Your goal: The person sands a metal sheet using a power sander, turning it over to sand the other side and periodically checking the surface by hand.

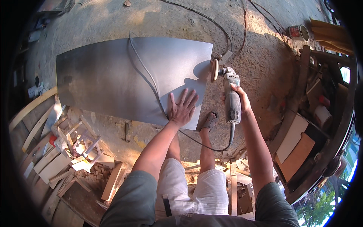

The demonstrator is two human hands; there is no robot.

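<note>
What I watch most closely is the gap between the grinder [232, 103] and the grey sheet [109, 81]: the grinder's round disc [214, 70] stands just beside the sheet's right edge, right of centre in the frame, and from this angle I cannot tell whether they touch. The sheet's long axis runs roughly level across the frame, from the left side to just past the middle, over the concrete floor [159, 17]. The grinder lies across that axis, its disc end toward the top of the frame and its cord end toward the bottom. The right hand [242, 99] is the nearer one to the disc, below and to the right of it, and I see its fingers wrapped around the grinder's body. The left hand [182, 112], palm down with fingers spread and clasping nothing that I can see, presses on the sheet near its lower right corner, to the lower left of the disc. I also note a dark cord [145, 70] crossing the sheet and passing close by the left wrist, and a sandalled foot [210, 121] just beside that same corner.
</note>
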